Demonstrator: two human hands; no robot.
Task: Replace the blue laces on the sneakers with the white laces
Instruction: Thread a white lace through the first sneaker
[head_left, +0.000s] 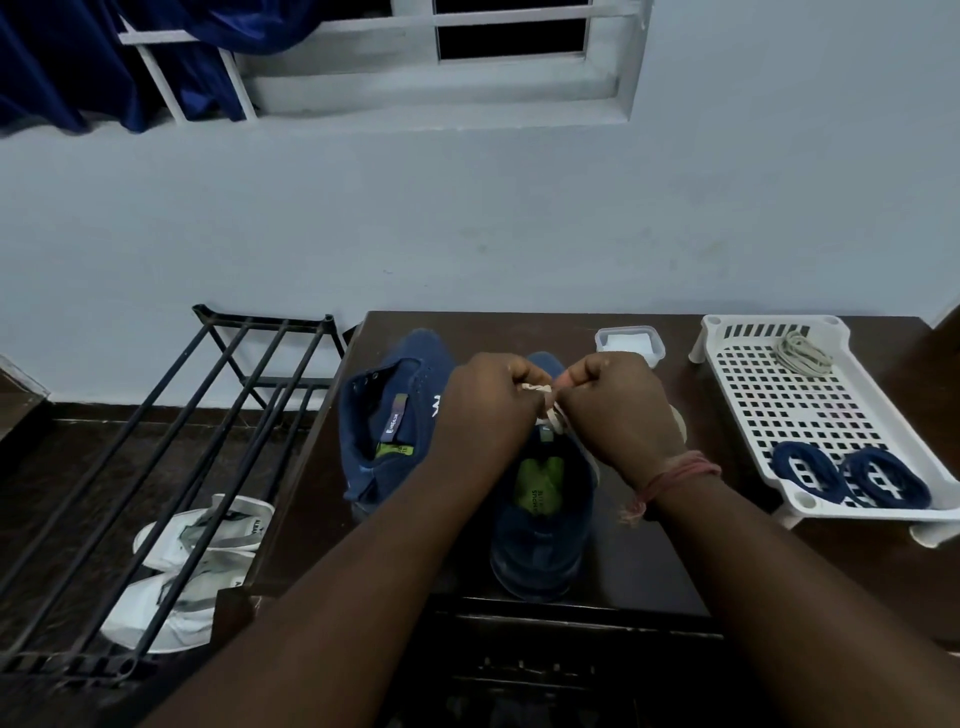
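Both the left hand (485, 402) and right hand (618, 410) pinch a white lace (548, 410) over the near sneaker (540, 519). At three o'clock, a white basket (810, 410) holds two coiled blue laces (852, 475) and another white lace (802, 354).

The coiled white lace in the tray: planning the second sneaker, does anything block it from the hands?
Nothing visible does. The coiled white lace lies uncovered at the white tray's far end; the blue laces sit apart.

Dim bluish light, wide-angle edge distortion
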